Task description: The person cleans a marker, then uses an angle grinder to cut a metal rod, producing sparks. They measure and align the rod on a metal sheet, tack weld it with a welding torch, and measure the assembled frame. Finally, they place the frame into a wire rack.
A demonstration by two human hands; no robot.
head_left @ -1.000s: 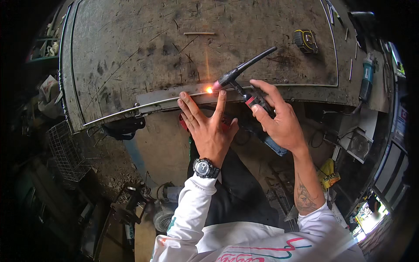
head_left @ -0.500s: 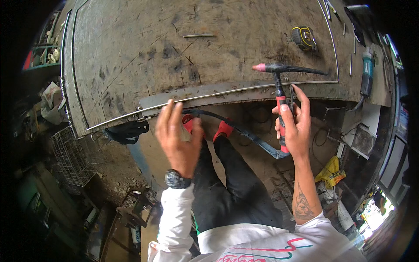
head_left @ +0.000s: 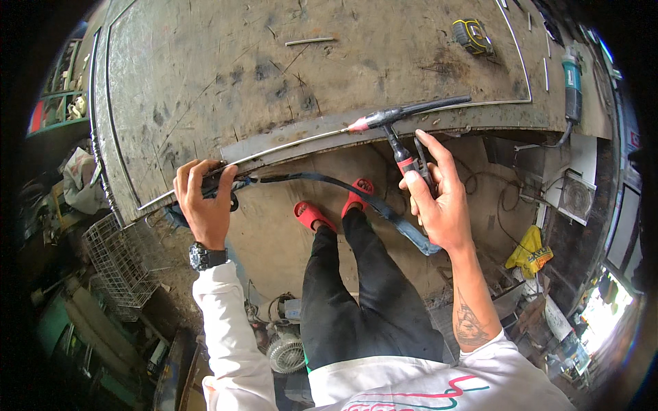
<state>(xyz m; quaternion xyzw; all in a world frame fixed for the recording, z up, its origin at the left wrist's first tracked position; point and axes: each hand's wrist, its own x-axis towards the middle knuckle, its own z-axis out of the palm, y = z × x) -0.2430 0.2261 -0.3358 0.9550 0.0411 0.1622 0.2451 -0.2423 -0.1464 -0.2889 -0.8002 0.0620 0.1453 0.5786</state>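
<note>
Hands: right hand (head_left: 439, 202) wrapped round the torch handle, thumb pressed on its near side and index finger stretched up beside it; left hand (head_left: 205, 205) half curled at the front edge of the worktop (head_left: 185, 82), thumb and fingers apart, and whether it pinches the rod cannot be told.
Welding torch (head_left: 396, 118): slim and T-shaped, with a pinkish nozzle, a black head, a long black back cap and a dark handle marked by a red band.
Torch place: above the front edge of the worktop, right of its middle, the nozzle tip close to the rod; contact cannot be told.
Torch direction: nozzle to the left and slightly toward the person, back cap to the right and slightly away; the head's long axis lies nearly along the rod, while the handle slants down and right into the palm.
Metal rod (head_left: 291, 145): thin, pale and silvery, running along the front edge from lower left to upper right, its line bowed in this wide view.
Flat strip (head_left: 257, 145): dull grey metal, lying beneath the rod.
Blue-sleeved hose (head_left: 384, 207): arching below the worktop, its right end passing behind the right wrist.
Worktop right side: yellow-and-black tape measure (head_left: 473, 36) and, farther right, teal-and-black power tool (head_left: 571, 85).
Worktop far side: short rod (head_left: 310, 42), lying almost crosswise.
</note>
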